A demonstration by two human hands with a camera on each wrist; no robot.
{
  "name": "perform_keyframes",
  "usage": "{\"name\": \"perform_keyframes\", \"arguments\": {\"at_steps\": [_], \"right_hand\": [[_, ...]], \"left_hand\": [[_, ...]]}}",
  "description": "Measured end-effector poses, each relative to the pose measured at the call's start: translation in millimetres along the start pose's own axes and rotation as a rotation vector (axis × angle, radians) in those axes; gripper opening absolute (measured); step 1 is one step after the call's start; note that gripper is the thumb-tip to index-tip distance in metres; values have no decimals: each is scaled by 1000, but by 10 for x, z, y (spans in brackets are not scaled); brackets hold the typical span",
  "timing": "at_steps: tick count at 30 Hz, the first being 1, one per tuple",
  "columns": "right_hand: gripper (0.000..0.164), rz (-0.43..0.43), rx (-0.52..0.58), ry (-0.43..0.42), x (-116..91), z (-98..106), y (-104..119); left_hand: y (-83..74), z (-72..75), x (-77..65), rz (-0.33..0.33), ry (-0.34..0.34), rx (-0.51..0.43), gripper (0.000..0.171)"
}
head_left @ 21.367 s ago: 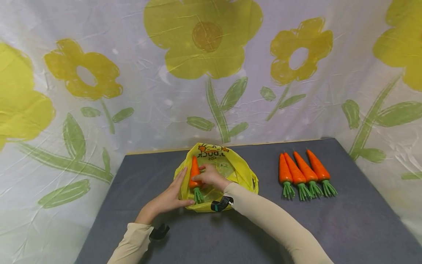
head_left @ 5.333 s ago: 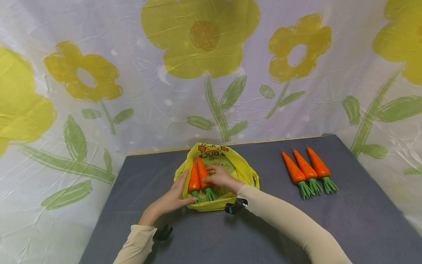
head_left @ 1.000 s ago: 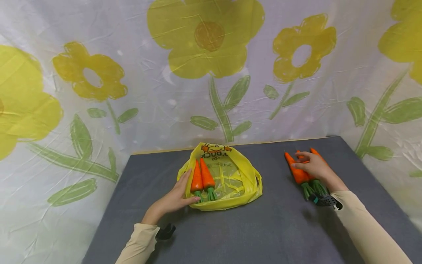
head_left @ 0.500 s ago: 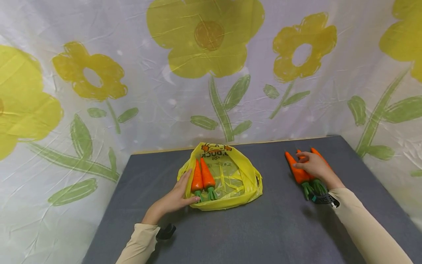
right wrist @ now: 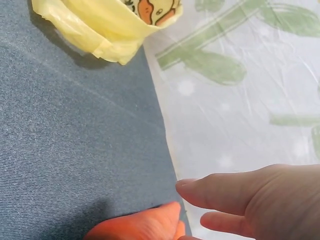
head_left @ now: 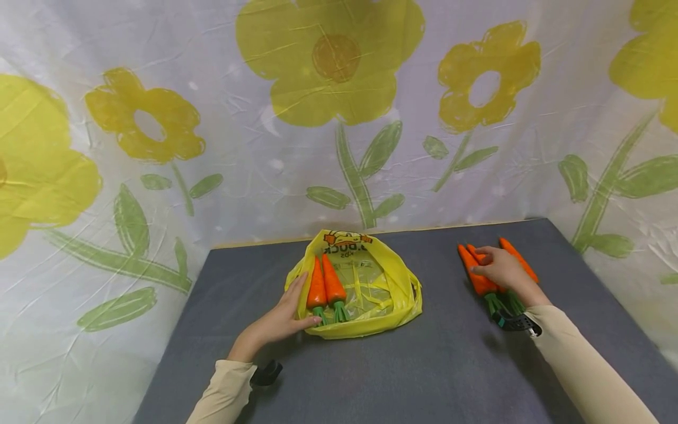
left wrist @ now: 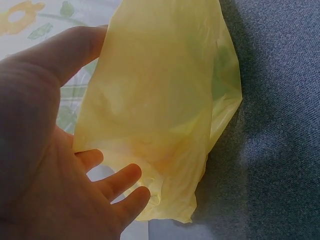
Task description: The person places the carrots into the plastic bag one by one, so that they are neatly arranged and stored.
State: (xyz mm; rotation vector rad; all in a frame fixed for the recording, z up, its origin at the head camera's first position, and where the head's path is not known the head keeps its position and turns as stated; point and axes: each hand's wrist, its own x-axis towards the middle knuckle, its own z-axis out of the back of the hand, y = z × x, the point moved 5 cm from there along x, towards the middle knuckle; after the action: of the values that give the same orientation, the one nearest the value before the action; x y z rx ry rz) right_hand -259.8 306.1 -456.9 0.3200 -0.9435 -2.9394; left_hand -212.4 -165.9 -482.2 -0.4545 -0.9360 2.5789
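A yellow plastic bag [head_left: 404, 282] with a duck print lies with its mouth towards me, two carrots side by side inside at its left. My left hand [head_left: 282, 318] rests at the bag's left rim, its fingers loosely spread. In the left wrist view, thumb and index pass behind the yellow film while other fingers lie before it. To the right, my right hand [head_left: 507, 271] grips the middle carrot [head_left: 472, 250] of three, mostly covering it. That one lies against the left carrot [head_left: 481, 287]; the right carrot [head_left: 521, 261] lies apart.
Everything lies on a dark grey table [head_left: 381, 377]. Behind it and at both sides hangs a pale curtain [head_left: 238, 194] printed with yellow flowers. Each wrist wears a black strap, the right one [head_left: 515, 322] near the carrots' green tops.
Since the oldest frame, a second carrot has come into the bag, and three lie at right instead of several. In the last half second, my right hand has shifted the middle carrot left.
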Motion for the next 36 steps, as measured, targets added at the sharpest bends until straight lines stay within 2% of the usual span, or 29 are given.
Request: {"name": "perform_keyframes", "arguments": {"at_steps": [14, 22, 29, 36], "right_hand": [[66, 8, 1, 11, -7, 0, -20], [69, 2, 41, 34, -25, -19, -21], [68, -36, 137, 58, -37, -83, -29], [69, -3, 118, 58, -27, -180, -17]], "left_hand": [[-4, 6, 2, -3, 2, -2, 108], [10, 3, 2, -7, -2, 5, 108], [19, 2, 1, -8, 2, -2, 108], [14, 4, -8, 6, 3, -16, 107]]}}
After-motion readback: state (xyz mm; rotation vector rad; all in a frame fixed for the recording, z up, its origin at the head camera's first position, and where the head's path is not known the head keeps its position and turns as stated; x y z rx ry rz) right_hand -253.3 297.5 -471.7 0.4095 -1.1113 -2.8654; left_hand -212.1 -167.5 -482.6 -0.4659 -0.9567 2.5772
